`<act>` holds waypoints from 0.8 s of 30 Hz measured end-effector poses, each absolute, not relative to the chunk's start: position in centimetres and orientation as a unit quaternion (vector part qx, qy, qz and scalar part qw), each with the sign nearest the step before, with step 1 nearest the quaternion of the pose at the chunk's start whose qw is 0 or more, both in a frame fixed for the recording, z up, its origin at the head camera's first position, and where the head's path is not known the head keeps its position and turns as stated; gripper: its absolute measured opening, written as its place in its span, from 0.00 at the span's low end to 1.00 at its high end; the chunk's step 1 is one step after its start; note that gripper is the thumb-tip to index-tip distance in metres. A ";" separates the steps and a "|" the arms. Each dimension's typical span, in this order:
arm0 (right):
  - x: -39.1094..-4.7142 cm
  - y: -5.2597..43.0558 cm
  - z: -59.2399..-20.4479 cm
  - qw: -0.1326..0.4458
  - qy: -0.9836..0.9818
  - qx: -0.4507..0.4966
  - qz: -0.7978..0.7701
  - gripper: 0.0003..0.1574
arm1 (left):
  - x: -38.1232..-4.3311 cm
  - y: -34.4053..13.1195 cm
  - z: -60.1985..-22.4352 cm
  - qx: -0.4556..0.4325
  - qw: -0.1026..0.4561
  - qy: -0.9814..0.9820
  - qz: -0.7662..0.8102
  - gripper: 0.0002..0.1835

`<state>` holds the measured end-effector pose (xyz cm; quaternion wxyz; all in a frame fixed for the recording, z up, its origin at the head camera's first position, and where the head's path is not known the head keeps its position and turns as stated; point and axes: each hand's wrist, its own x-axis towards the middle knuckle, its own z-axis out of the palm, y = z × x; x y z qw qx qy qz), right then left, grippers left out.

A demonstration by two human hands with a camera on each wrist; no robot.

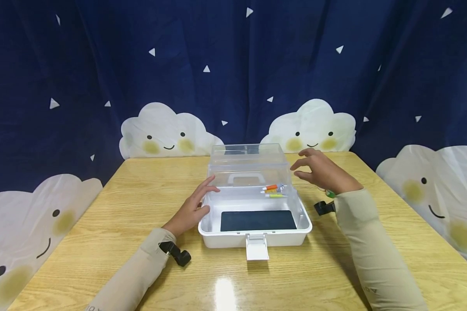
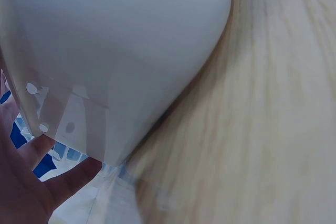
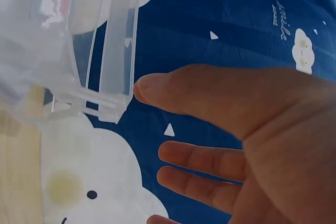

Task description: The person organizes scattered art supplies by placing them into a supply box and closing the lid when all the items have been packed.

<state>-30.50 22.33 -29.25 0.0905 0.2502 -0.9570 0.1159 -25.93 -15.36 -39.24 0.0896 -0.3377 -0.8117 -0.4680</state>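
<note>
A white plastic case [image 1: 225, 239] with a clear lid [image 1: 249, 151] stands in the middle of the table, its lid raised at the back. On its floor lies a flat dark rectangular panel [image 1: 258, 221]. Several small tubes, one with an orange part [image 1: 271, 187] and one yellow [image 1: 275, 195], show near the back right. My left hand [image 1: 188, 211] rests on the case's left side, fingers spread; the left wrist view shows its fingertips at the white wall [image 2: 131, 51]. Beside the lid's right edge, my right hand [image 1: 321, 170] has its fingers apart and holds nothing.
The wooden table [image 1: 159, 181] extends around the case. A small green object [image 1: 330, 194] lies partly hidden by the right wrist. The case's front latch [image 1: 257, 249] hangs down. Behind the table hangs a dark blue curtain [image 1: 233, 86] with printed clouds.
</note>
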 end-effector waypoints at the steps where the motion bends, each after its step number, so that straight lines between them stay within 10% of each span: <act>1: -30.5 22.5 -29.2 0.088 -0.958 0.246 0.119 0.15 | -25.9 -15.4 -39.3 -0.338 0.090 -0.812 -0.468 0.26; 24: -32.3 26.2 -30.0 0.071 -0.963 0.197 0.169 0.24 | -25.9 -15.3 -39.2 -0.337 0.095 -0.812 -0.467 0.26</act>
